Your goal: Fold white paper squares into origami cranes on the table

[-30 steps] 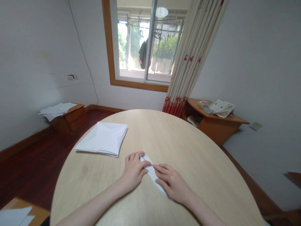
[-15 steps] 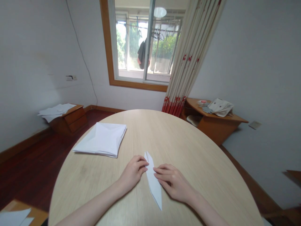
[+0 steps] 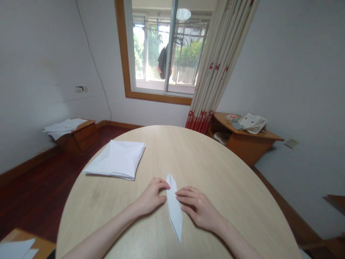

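A narrow, pointed piece of folded white paper [image 3: 174,207] lies flat on the round wooden table [image 3: 215,180], its long axis running away from me. My left hand [image 3: 151,196] rests on the table at the paper's left edge, fingers curled, fingertips touching the paper near its far end. On the other side my right hand [image 3: 198,208] lies with fingers stretched out flat, fingertips against the paper's right edge.
A stack of creased white sheets [image 3: 115,159] sits on the table to the far left. A low wooden cabinet [image 3: 78,135] with papers stands by the left wall. A corner shelf [image 3: 242,138] holds a bag at the right, next to a curtain [image 3: 218,68].
The folded paper has turned from a diagonal lie, partly under my right hand, to nearly straight between my hands. Both hands have drawn apart to its two edges.
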{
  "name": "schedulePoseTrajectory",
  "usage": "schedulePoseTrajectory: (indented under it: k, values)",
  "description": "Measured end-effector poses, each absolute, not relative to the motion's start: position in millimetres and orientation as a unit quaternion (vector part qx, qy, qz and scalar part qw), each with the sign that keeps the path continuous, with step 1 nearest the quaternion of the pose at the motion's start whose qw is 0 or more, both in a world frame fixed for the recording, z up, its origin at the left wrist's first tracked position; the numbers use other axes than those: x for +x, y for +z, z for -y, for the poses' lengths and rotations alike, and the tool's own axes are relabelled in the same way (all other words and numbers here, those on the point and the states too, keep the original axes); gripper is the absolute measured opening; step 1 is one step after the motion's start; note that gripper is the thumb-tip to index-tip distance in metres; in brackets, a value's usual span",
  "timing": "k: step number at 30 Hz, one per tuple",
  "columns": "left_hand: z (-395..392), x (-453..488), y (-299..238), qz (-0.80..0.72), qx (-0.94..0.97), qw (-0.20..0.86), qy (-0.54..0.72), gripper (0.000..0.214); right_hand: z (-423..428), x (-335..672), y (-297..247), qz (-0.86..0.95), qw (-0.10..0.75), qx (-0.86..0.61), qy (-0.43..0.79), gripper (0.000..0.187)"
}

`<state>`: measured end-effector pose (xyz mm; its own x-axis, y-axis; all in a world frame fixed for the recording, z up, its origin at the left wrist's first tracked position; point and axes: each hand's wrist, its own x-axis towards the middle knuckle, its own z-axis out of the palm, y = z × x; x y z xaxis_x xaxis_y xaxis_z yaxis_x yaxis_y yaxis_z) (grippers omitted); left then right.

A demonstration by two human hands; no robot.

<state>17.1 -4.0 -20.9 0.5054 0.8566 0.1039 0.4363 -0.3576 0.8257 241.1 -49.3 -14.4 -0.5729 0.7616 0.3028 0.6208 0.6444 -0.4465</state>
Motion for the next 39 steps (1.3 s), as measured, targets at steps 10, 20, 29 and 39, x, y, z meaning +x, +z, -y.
schedulePoseTrajectory:
  k: [10,20,29,39]
  values:
    - [6,11,-13,-0.397,0.817,0.364,0.205,0.049,48,243,-18,0.862,0.241,-0.405,0.186,0.035]
    - [6,10,-13,-0.395,0.816,0.373,0.199,0.046,48,244,-13,0.860,0.236,-0.400,0.213,0.045]
    - [5,9,-14,-0.385,0.814,0.380,0.212,0.037,49,242,-9,0.863,0.241,-0.393,0.207,0.037]
    - [8,11,-15,-0.387,0.814,0.375,0.220,0.024,46,240,-21,0.865,0.269,-0.390,0.165,0.027]
